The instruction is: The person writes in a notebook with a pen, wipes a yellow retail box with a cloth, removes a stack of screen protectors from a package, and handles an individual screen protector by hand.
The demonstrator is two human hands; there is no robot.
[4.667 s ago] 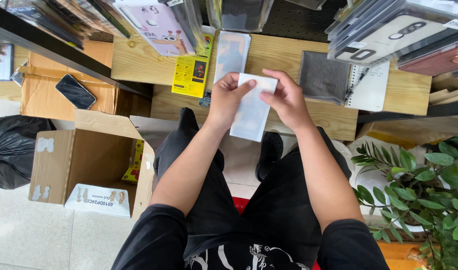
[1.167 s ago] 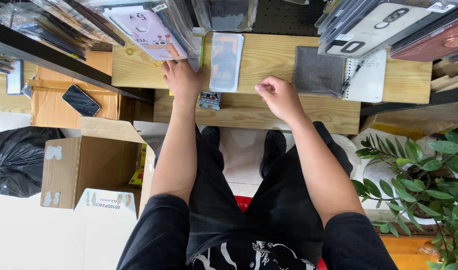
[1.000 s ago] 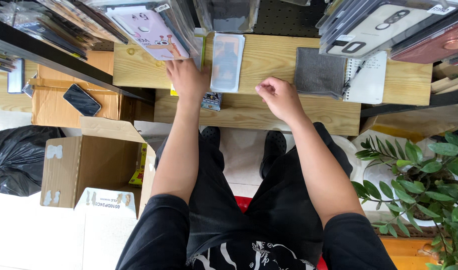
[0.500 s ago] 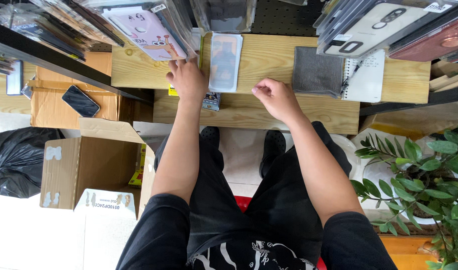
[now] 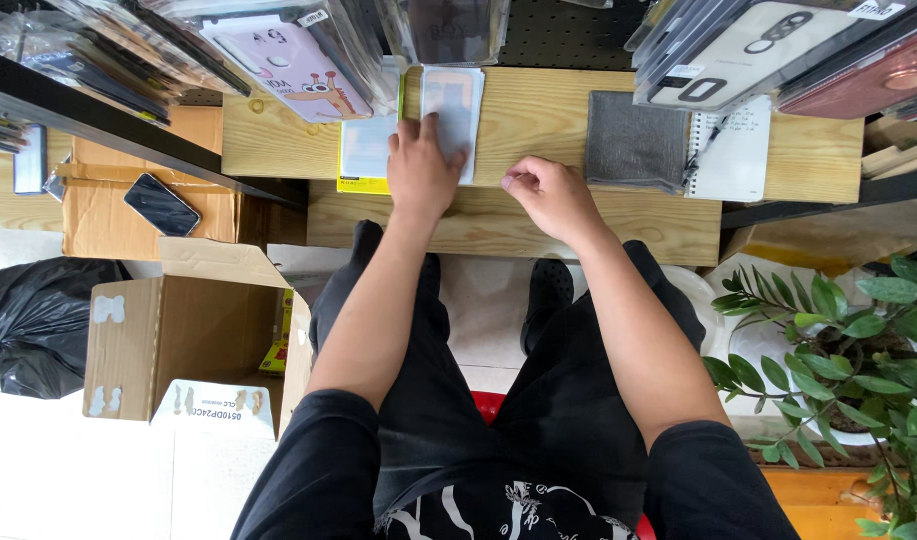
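Two hands are at work on the wooden surface [image 5: 538,110]. The left hand [image 5: 420,172] lies flat, palm down, its fingers [image 5: 430,128] spread narrowly and pressed on the lower part of a pale, clear-wrapped flat packet [image 5: 456,100]; nothing is gripped, only held down. That packet lies lengthwise on the upper plank, near the pegboard edge, just right of a second flat packet with a yellow backing card [image 5: 366,152], which the hand's left edge touches or overlaps; which cannot be told. The right hand [image 5: 550,195] rests on the lower plank, just beside the left and apart from it, with its fingers [image 5: 518,180] curled in and thumb tip against forefinger; whether anything small is pinched there cannot be told.

Further right on the surface lies a grey fabric-textured pad [image 5: 633,140], with a spiral notebook [image 5: 735,150] touching its right edge. Above, phone cases in clear sleeves hang over the surface, among them a pink case with a giraffe drawing [image 5: 288,65].

Left of the surface, a dark phone [image 5: 161,204] lies on a closed cardboard box [image 5: 138,200]. Below it stands an open cardboard box [image 5: 178,335], and beside that a black plastic bag [image 5: 28,320]. A potted green plant [image 5: 848,340] stands at the right. The person is seated, in dark trousers and dark shoes.
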